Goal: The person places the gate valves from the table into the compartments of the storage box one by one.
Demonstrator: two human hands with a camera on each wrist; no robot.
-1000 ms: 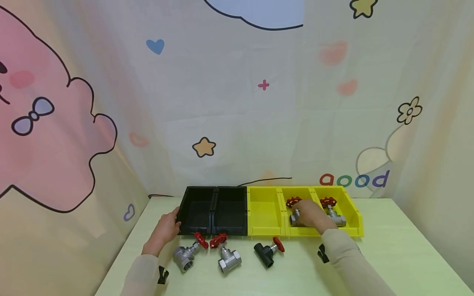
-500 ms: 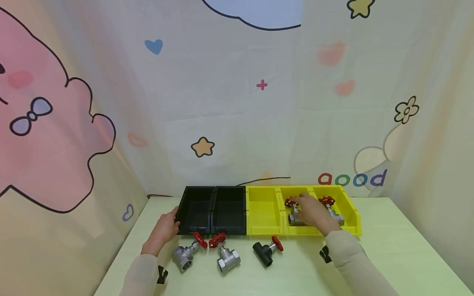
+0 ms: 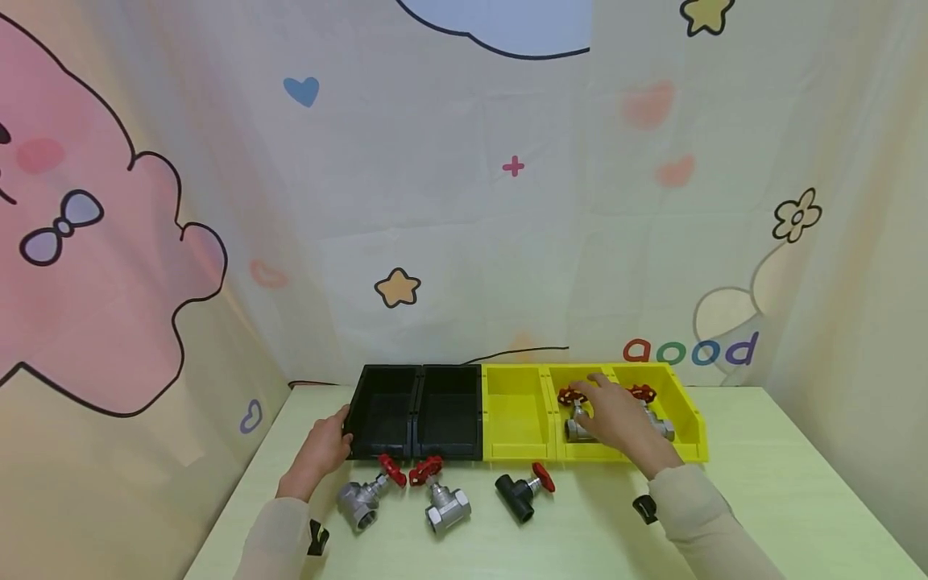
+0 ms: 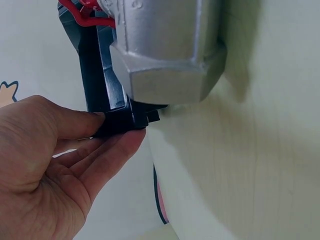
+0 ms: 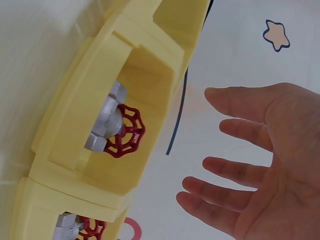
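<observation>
In the head view my left hand (image 3: 316, 453) grips the outer left wall of the leftmost black bin (image 3: 380, 419); the left wrist view shows thumb and fingers pinching the black bin's corner (image 4: 117, 120). My right hand (image 5: 270, 165) is held with spread fingers beside the yellow bin (image 5: 150, 75), holding nothing. In that bin lies a metal valve (image 5: 107, 120) with a red handwheel (image 5: 127, 131). From the head view, the right hand (image 3: 616, 415) is over this valve (image 3: 580, 427) and partly covers it. Another valve (image 3: 660, 423) lies in the far right yellow bin (image 3: 685, 403).
Two silver valves with red handwheels, one on the left (image 3: 358, 503) and one beside it (image 3: 448, 509), lie on the table (image 3: 580, 540) before the black bins. A black valve (image 3: 516, 497) lies before the third bin (image 3: 517, 411), whose inside is bare yellow.
My right hand has let go of the valve in the fourth bin and lifted slightly back toward the right. The left hand stays at the black bin.
</observation>
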